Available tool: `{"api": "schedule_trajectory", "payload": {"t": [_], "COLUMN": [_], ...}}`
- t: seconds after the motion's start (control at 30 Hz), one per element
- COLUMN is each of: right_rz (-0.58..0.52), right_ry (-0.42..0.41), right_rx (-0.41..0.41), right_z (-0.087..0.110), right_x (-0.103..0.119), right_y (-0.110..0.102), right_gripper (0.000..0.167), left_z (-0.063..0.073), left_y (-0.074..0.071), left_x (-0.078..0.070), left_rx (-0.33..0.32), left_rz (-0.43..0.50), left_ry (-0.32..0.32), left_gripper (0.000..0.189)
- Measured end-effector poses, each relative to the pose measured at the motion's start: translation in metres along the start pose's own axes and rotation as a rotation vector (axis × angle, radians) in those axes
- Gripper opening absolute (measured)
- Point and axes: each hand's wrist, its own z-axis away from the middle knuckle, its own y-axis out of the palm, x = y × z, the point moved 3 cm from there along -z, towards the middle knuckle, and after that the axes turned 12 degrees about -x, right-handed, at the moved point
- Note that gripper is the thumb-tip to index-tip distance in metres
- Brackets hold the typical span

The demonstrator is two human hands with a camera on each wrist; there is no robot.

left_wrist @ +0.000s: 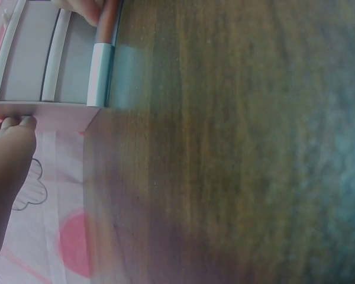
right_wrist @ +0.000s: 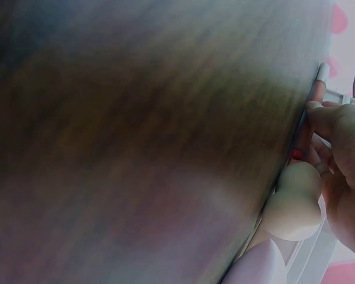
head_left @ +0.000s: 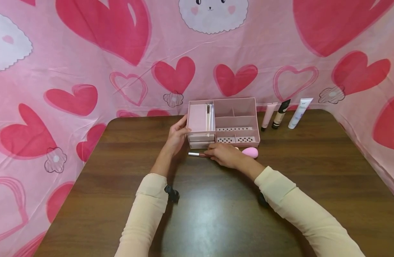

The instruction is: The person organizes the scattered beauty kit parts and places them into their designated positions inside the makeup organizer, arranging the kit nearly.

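Observation:
On the table a pink makeup organizer stands against the backdrop, with two drawers at its front left. My left hand rests against its left side, fingers along the wall and thumb near the front corner. Just in front of the drawers, my right hand pinches a lip gloss tube with a brown-red body and silver cap, lying along the organizer's base. Beside that hand sit a beige gourd-shaped makeup sponge and a pink makeup sponge. Slim brushes lie on the organizer's top left.
Right of the organizer stand a pink tube, a foundation bottle with a black cap and a white tube. Compartments with dotted bottoms fill the organizer's right half. A pink heart-print cloth hangs behind the wooden table.

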Motion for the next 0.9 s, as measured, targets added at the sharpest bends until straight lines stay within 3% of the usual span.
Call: {"api": "schedule_trajectory", "payload": {"t": [0.3,0.9], "right_rz": [-0.017,-0.057], "right_ry": [0.013,-0.037], "right_rx": [-0.015,-0.058], "right_z": [0.0009,0.0012], "right_x": [-0.0004,-0.0008], "right_y": [-0.0002,-0.0050], "right_gripper": [0.026,0.031], "left_z": [-0.0003,0.0001], "left_y": [-0.0002,-0.0007], "left_x": [0.0005,0.0006], "left_rx": [0.000,0.000], "left_rz": [-0.003,0.020], "left_ry": [0.002,0.001], "left_gripper": [0.069,0.071]}}
